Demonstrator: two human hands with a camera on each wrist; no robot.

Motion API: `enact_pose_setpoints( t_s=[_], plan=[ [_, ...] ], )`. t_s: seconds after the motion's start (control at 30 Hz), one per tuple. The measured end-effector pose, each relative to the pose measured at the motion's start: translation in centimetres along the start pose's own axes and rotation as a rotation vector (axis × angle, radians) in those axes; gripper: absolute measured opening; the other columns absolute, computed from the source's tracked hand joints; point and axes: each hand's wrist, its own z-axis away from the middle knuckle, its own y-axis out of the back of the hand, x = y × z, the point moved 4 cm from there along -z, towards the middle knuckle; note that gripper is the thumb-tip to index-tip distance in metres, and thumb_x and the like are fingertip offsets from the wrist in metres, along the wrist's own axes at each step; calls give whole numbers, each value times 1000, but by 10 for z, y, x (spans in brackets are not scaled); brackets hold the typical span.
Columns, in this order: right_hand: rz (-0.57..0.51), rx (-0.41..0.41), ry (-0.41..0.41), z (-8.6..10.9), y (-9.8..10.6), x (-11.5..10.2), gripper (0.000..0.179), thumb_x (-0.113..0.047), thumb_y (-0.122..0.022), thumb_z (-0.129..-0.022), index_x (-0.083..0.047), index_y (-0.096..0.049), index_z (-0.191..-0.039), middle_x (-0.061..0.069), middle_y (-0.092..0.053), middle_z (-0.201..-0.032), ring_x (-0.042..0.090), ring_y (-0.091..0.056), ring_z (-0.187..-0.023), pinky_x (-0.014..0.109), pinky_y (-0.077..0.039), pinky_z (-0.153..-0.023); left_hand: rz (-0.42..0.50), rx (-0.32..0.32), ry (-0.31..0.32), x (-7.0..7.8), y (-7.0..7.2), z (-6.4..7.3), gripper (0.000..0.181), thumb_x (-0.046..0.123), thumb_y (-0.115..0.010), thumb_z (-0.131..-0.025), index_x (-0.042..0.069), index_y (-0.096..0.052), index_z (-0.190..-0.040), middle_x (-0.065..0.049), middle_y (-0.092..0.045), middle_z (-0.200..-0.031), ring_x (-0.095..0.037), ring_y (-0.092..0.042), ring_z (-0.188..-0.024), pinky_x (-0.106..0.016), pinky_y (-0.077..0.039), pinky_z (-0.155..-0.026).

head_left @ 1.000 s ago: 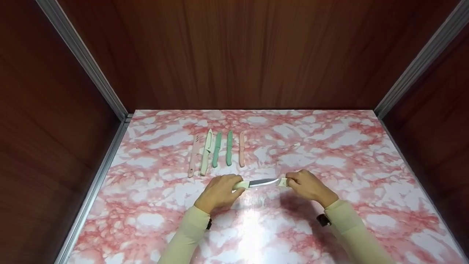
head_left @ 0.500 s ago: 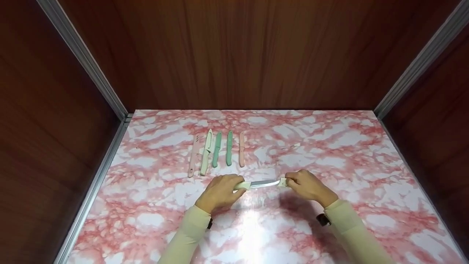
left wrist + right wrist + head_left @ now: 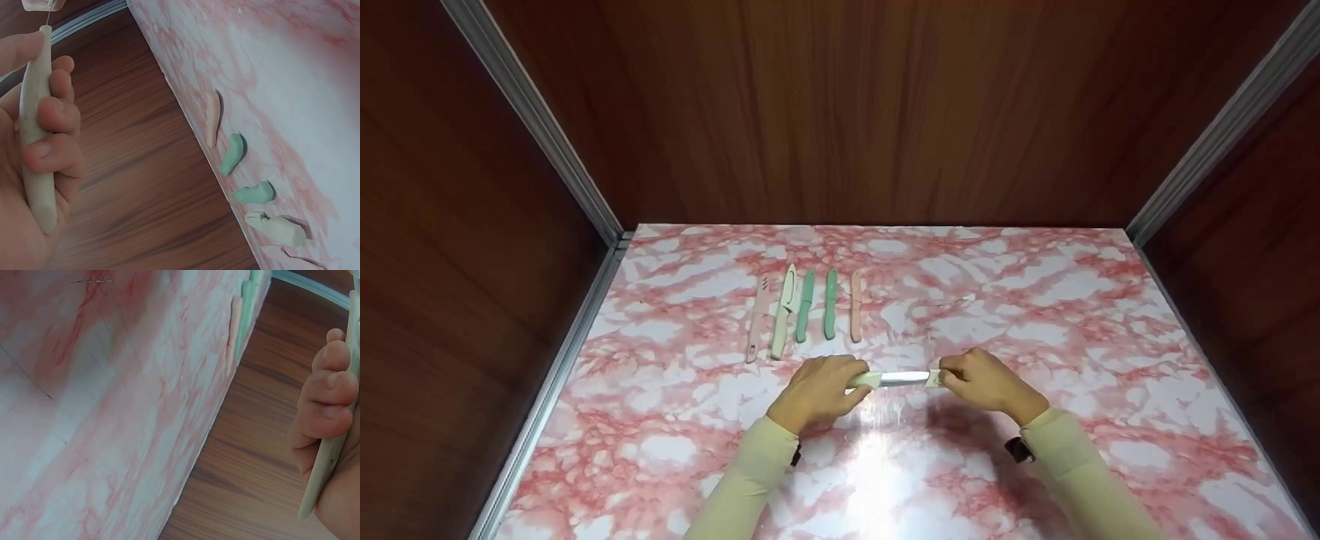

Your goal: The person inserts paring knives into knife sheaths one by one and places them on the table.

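My left hand [image 3: 821, 390] grips the cream handle [image 3: 38, 124] of a knife, fingers wrapped round it. The knife's bare blade [image 3: 905, 378] points right, its tip end inside the mouth of a cream sheath [image 3: 934, 378]. My right hand [image 3: 988, 381] holds that sheath, with fingers curled over it in the right wrist view, where the sheath [image 3: 323, 467] runs along the palm. Both hands are raised over the marbled table. Most of the handle and the sheath is hidden by fingers in the head view.
Left of centre, several sheathed knives lie in a row on the red-and-white table [image 3: 675, 450]: a pink cleaver-like one [image 3: 759, 319], a cream one [image 3: 784, 311], two green ones [image 3: 805, 306] and a peach one [image 3: 856, 306]. Dark wood panels [image 3: 840, 112] enclose the table's back and sides.
The blade tip was apart from the sheath a second ago and is now inside its mouth. My left hand has moved slightly right with the knife, and less blade shows.
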Motion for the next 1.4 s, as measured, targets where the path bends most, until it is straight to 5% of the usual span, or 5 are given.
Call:
enact_pose_setpoints(
  t_s=[0.33, 1.4],
  plan=[
    [-8, -22, 7, -2, -3, -3, 25, -11, -55, -85, -22, -50, -63, -16, -35, -53, 2, -29, -48, 22, -28, -47, -31, 10, -56, 7, -1, -6, 16, 32, -60, -90, 16, -60, -88, 7, -54, -73, -7, -45, -59, -25, -39, -53],
    [-26, -50, 122, -3, -7, -8, 31, -19, -57, -93, -22, -49, -63, -16, -32, -54, -1, -28, -46, 20, -29, -45, -2, -43, -17, 16, -11, -15, 16, 32, -64, -87, 17, -59, -85, 9, -51, -71, -9, -43, -58, -27, -38, -53]
  ],
)
